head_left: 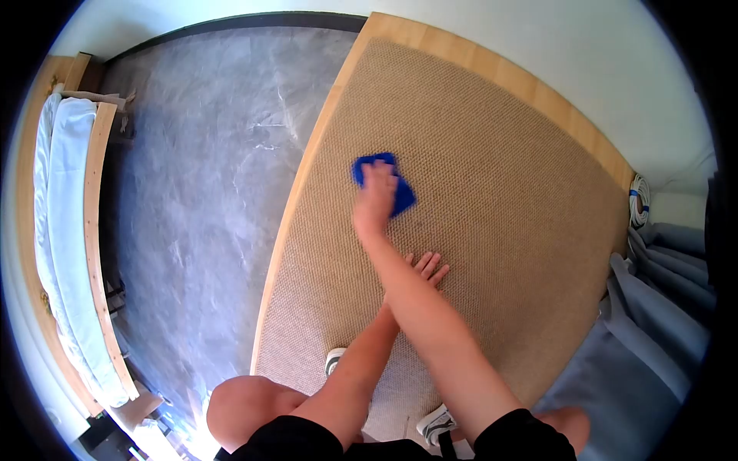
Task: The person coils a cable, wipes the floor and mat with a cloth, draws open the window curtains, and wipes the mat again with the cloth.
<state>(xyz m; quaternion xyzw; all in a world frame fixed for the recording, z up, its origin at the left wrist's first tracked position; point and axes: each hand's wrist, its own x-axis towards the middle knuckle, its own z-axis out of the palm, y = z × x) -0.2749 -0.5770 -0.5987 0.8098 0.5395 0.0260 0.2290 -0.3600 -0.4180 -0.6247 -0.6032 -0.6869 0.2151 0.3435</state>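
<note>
A blue cloth (402,198) lies on the tan woven carpet (477,161), left of its middle. My right hand (375,198), slightly blurred, presses on the cloth and grips it, covering part of it. Crossing beneath my right forearm, my left arm reaches forward. At its end my left hand (429,267) rests palm down on the carpet, with its fingers spread and nothing in them. My right forearm hides part of that hand.
A pale wooden border (307,157) edges the carpet, with grey floor (207,154) to the left. Farther left stands a wooden bed frame (96,207) with light bedding. Grey curtains (653,315) and a coiled white cable (638,201) are at right. My shoes (437,422) stand on the carpet.
</note>
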